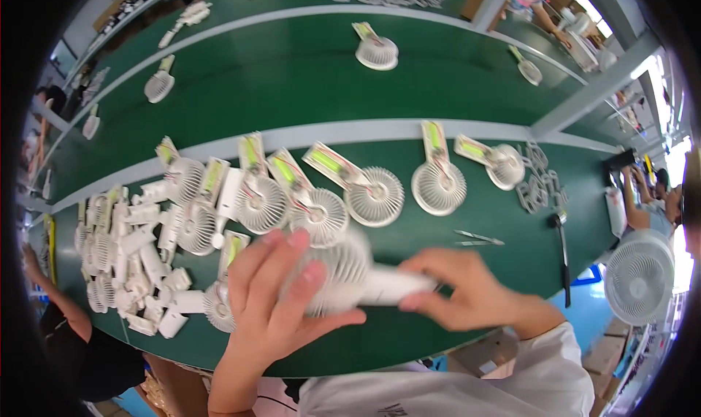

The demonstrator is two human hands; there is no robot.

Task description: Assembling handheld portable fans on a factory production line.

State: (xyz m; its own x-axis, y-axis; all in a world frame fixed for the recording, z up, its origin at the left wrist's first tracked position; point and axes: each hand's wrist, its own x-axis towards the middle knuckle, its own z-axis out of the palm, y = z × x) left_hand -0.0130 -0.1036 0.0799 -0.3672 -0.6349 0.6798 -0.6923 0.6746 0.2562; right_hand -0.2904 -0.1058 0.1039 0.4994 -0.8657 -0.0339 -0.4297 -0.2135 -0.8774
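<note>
Between my hands is a white handheld fan (383, 286), blurred by motion, its round caged head to the left and its handle to the right. My left hand (274, 300) curves around the caged head with the fingers spread over it. The handle's end is pinched by the thumb and fingers of my right hand (471, 287). Just beyond lie several opened fans, among them one fan (374, 196) with a yellow-green battery and red wires showing in its handle.
White handle shells (150, 264) are piled at the left beside more fans. Right of the fans are grey loop-shaped parts (540, 187), tweezers (478, 238) and a black-handled tool (564, 260). Beyond a grey rail, a green belt (292, 74) carries spaced fans. A large fan (640, 277) stands far right; other people work around.
</note>
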